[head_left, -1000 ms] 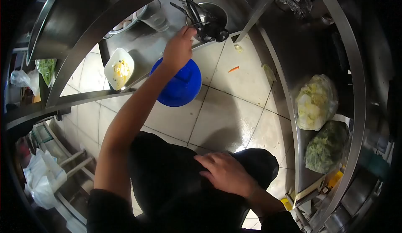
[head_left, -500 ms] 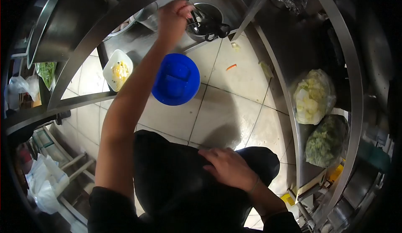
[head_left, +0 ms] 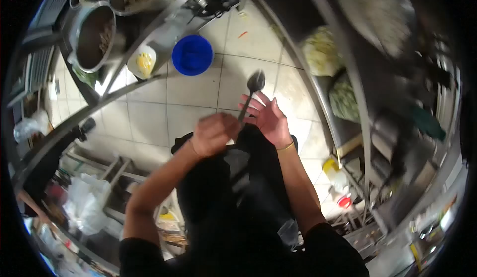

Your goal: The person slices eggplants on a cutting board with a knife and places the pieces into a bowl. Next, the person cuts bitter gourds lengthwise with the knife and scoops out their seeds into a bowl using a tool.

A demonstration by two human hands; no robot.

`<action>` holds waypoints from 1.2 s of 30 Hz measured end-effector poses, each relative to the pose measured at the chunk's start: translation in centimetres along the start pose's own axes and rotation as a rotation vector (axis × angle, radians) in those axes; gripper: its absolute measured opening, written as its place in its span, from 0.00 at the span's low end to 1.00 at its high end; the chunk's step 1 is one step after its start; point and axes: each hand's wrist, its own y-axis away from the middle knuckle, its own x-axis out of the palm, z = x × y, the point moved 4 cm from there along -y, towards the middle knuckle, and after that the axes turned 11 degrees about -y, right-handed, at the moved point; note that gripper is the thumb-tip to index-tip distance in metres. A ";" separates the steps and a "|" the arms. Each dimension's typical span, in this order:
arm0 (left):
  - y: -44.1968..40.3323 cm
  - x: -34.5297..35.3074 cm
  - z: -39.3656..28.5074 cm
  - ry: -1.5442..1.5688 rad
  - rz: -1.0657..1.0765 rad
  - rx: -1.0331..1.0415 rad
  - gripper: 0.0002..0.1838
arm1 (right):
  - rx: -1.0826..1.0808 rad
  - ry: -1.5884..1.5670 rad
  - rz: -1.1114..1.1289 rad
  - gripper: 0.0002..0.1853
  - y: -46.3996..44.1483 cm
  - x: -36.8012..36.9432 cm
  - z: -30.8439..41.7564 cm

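Observation:
My left hand is closed around the handle of a dark metal spoon, held in front of my body with its bowl pointing up and away. Just right of the spoon is my right hand, palm up with its fingers spread; whether it touches the handle cannot be made out. Beyond both hands a blue basin stands low near the tiled floor. A white bowl with yellow and white food sits to its left. Farther back, dark utensils lie in a metal pot.
Bagged pale cabbage and bagged greens lie on the right shelf. Large metal pots with food stand at the upper left. Metal frame bars cross both sides. At the far left edge, part of another person's arm shows.
My left hand has come back from the utensil pot with the spoon in it. My right hand has lifted off my lap and turned palm up. The view has shifted, showing more pots.

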 end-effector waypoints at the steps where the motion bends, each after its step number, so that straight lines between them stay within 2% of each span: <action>1: -0.3 -0.7 -3.2 0.048 0.066 -0.007 0.07 | -0.044 -0.006 0.007 0.30 2.7 2.9 0.6; 3: -1.5 -3.2 -10.6 0.153 0.207 -0.011 0.11 | -0.056 -0.155 -0.005 0.24 9.9 10.0 1.5; 4: -2.3 -4.8 -14.3 0.213 0.218 0.028 0.16 | -0.073 -0.023 -0.086 0.21 13.2 12.7 2.4; 5: -4.7 -6.6 -18.2 0.238 0.355 0.007 0.23 | -0.101 0.102 -0.166 0.18 16.7 15.3 3.6; 6: -7.8 -8.3 -22.0 0.215 0.365 -0.006 0.24 | -0.132 0.112 -0.123 0.16 20.4 18.9 4.9; 7: -11.3 -10.4 -25.7 0.233 0.466 -0.031 0.23 | -0.157 0.119 -0.077 0.14 23.2 22.6 6.5; 9: -19.6 -16.6 -30.5 0.133 0.299 -0.008 0.17 | -0.353 0.462 -0.074 0.13 30.7 31.7 11.8; 10: -22.5 -19.3 -31.3 0.053 0.215 -0.016 0.15 | -0.579 0.700 -0.148 0.12 35.2 35.9 15.2; 11: -27.8 -24.1 -32.3 0.128 0.070 -0.113 0.13 | -0.894 0.798 -0.099 0.15 40.0 40.2 18.5; 12: -33.0 -28.9 -33.3 0.210 -0.084 -0.197 0.12 | -0.997 0.877 -0.243 0.19 46.0 44.5 21.0; 13: -36.6 -33.1 -34.8 0.233 -0.252 -0.133 0.12 | -1.252 0.923 -0.173 0.19 52.0 47.4 22.3; 14: -39.1 -37.0 -36.5 0.220 -0.385 0.023 0.12 | -1.568 1.043 -0.146 0.13 57.8 50.7 22.6; 15: -41.2 -40.3 -38.7 0.209 -0.477 0.215 0.13 | -1.966 1.317 -0.316 0.13 63.8 53.4 22.2; 16: -42.9 -42.5 -41.0 0.200 -0.514 0.402 0.13 | -2.177 1.293 -0.054 0.14 68.6 54.8 21.9; 18: -45.5 -44.9 -45.5 0.195 -0.507 0.727 0.14 | -2.476 1.574 0.200 0.14 74.5 57.9 19.3; 20: -47.5 -45.4 -48.7 0.206 -0.456 0.906 0.15 | -2.505 1.885 0.318 0.14 76.3 61.0 17.3; 22: -49.8 -45.3 -50.8 0.223 -0.376 1.021 0.16 | -2.480 2.036 0.287 0.14 76.5 63.0 16.5; 24: -50.1 -45.0 -51.5 0.228 -0.411 1.126 0.17 | -2.485 2.171 0.345 0.14 76.5 63.3 15.3; 33: -58.3 -40.7 -51.8 0.463 -0.236 1.302 0.23 | -2.419 2.362 -0.001 0.15 76.0 65.3 14.9; 36: -61.0 -38.3 -51.1 0.618 -0.197 1.361 0.25 | -2.326 2.447 -0.203 0.15 75.2 66.2 15.1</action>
